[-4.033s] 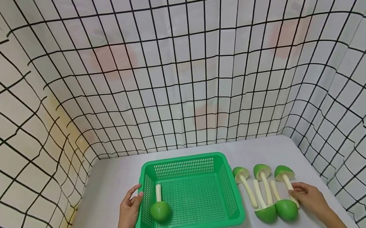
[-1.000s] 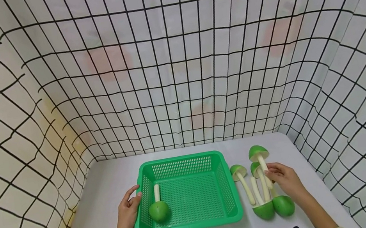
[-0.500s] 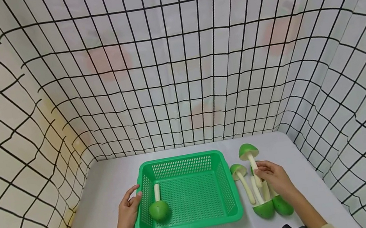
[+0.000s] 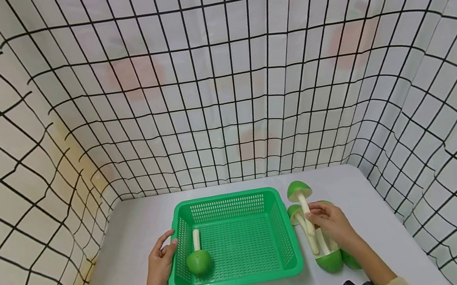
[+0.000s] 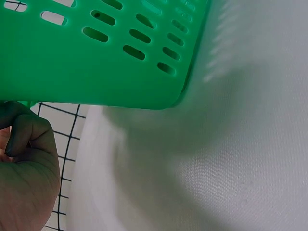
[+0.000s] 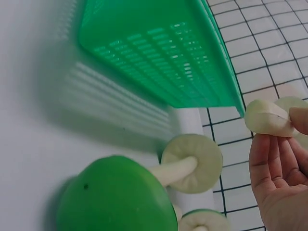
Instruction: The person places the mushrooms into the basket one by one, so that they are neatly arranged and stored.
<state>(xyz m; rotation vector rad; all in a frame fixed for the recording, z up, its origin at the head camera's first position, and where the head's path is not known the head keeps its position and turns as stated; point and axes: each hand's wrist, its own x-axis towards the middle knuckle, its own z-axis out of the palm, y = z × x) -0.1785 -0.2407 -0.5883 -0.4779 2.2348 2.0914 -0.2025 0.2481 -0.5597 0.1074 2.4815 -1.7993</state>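
Between thumb and fingers my right hand pinches the pale stem of a green-capped toy mushroom, cap pointing away from me. It is raised over another mushroom just right of the green basket. In the right wrist view the stem end shows in my fingers, close to the basket's rim. My left hand grips the basket's left rim. One mushroom lies in the basket's left part, its stem pointing away.
More mushrooms lie on the table right of the basket, among them one with its cap toward me and another partly hidden by my right arm. Black wire mesh stands behind and along both sides of the white table.
My right hand has lifted the mushroom from the right end of the group and carried it left, toward the basket. My left hand has stayed on the rim.
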